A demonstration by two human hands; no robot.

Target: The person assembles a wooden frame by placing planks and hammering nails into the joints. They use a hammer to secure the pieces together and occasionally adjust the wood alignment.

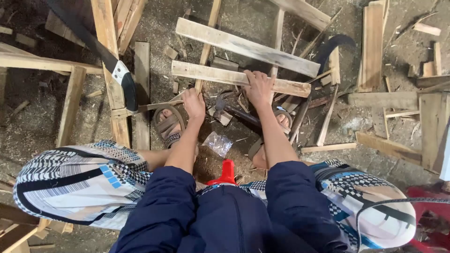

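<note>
— Well, why does the right hand [258,88] sit flat on that plank [240,78]?

— It looks like a hold-down. The palm and spread fingers press on the near edge of the plank, which lies crosswise on the floor [37,126] just ahead of the feet, so my guess is it keeps the board from sliding. The fingers are apart and laid over the wood, not curled round it.

— And the left hand [193,104]?

— Its grip is together, fingers closed at the near end of a thin strip of wood [161,105] just beside the plank's left end. Whether it pinches the strip itself or something small against it, I cannot tell.

— How many planks lie across there?

— Two pale ones side by side — the pressed plank and a longer plank [247,47] beyond it, near but apart.

— Tools?

— One handsaw [123,77], black blade with a white and black handle, resting on an upright board to the left, well clear of both hands. One hammer [238,115] lies on the floor between the two sandalled feet, probably kept within reach.

— Anything else down there?

— One crumpled clear plastic bag [218,143] near the left foot, one red plastic piece [226,172] between the knees, and offcuts all around — too many to count.
</note>
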